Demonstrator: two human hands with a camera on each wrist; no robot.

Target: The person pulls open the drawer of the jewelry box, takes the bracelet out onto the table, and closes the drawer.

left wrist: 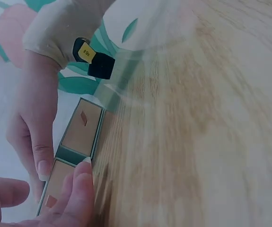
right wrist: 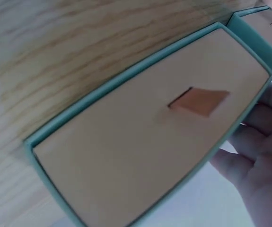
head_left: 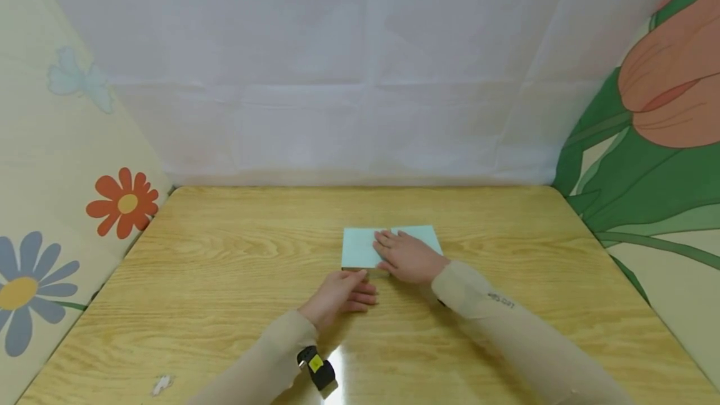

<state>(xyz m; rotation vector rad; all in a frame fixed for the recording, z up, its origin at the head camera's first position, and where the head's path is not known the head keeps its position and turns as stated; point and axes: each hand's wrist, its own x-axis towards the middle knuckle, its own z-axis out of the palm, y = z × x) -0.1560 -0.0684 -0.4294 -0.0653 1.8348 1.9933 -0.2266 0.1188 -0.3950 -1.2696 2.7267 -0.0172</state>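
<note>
Lettering [head_left: 501, 300] on beige right sleeve [head_left: 531, 339]: dark, unreadable.
Turquoise rectangular box [head_left: 359, 247]: right of centre, yellow wood-grain table [head_left: 253, 249]; far edge [head_left: 360, 187] apart.
Right hand [head_left: 409, 257]: flat atop, fingers slightly spread.
Left hand [head_left: 336, 295]: near side, thumb parted.

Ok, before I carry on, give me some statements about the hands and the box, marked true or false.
1. The right hand lies on top of the pale blue box. True.
2. The left hand is on the far side of the box. False: it is at the near side.
3. The box shows two tan panels, each with a small tab. True.
4. The box is held up off the table. False: it rests on the table.
5. The right sleeve is dark blue. False: it is beige.
</note>
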